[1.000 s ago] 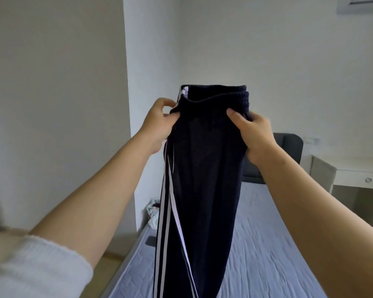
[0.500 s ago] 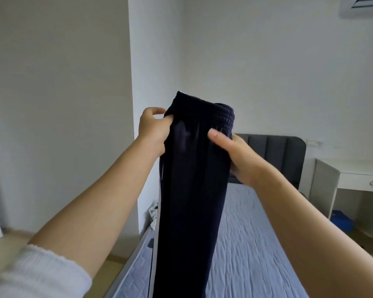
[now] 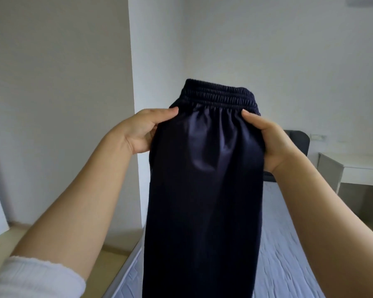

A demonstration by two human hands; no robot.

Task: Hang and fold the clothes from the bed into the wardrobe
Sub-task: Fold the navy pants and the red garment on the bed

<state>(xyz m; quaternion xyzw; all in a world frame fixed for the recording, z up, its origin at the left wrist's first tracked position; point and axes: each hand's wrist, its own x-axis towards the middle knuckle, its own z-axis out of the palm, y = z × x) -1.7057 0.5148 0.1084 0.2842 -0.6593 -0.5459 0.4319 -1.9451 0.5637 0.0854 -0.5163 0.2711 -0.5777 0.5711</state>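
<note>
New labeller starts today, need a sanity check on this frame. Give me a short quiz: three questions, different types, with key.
1. True or false: the left hand and the right hand both grip the navy trousers just below the waistband.
2. Where does the white desk stand? A) right of the bed B) left of the bed C) on the bed
3. Fill in: the sleeve on the left arm is ___.

Key: 1 true; 2 A; 3 white.
</note>
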